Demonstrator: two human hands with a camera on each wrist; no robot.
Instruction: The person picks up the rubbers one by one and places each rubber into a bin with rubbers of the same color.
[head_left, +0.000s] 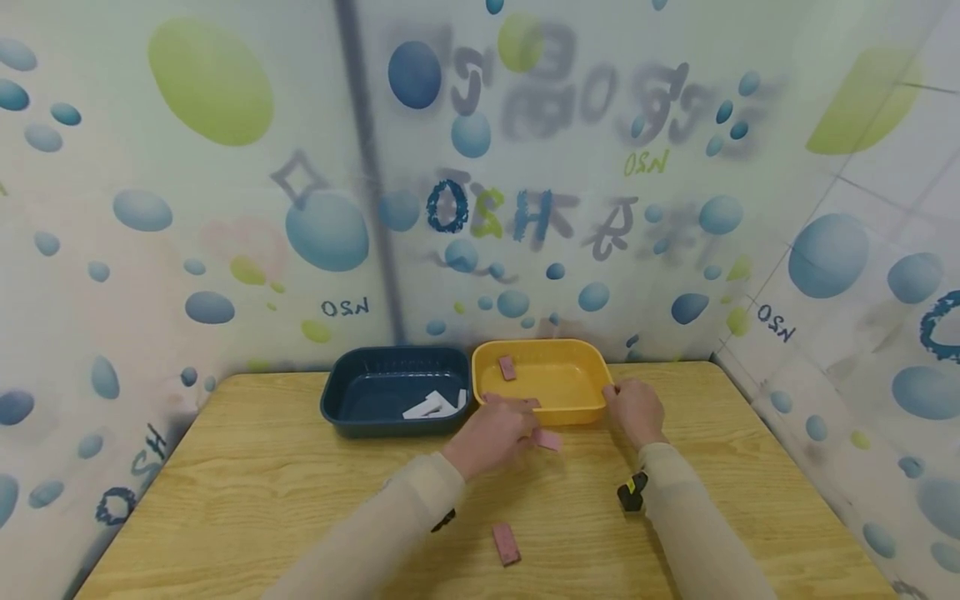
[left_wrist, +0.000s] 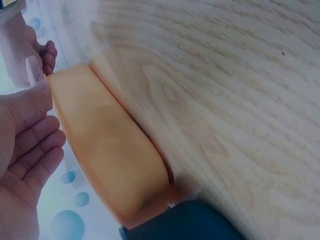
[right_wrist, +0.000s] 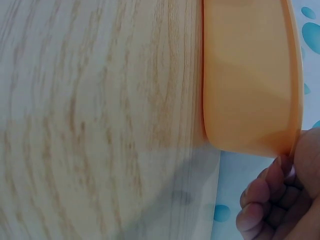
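Note:
My left hand (head_left: 495, 435) is over the front edge of the yellow tray (head_left: 547, 415). It pinches a small pink rectangular block (head_left: 548, 439), also visible in the left wrist view as a pale pink block (left_wrist: 34, 70) at the thumb tip. At the tray's right front corner, my right hand (head_left: 636, 410) grips the rim between thumb and fingers; the right wrist view shows this grip on the yellow tray (right_wrist: 250, 80). Inside the tray lie a pink block (head_left: 507, 367) at the back and another block (head_left: 532, 403), partly hidden by the left hand.
Left of the yellow tray stands a dark blue tray (head_left: 352, 427) with several white pieces (head_left: 431, 406) in its front right corner. Another pink block (head_left: 506, 544) lies on the wooden table (head_left: 285, 483) near the front. A patterned wall (head_left: 225, 208) rises behind the trays.

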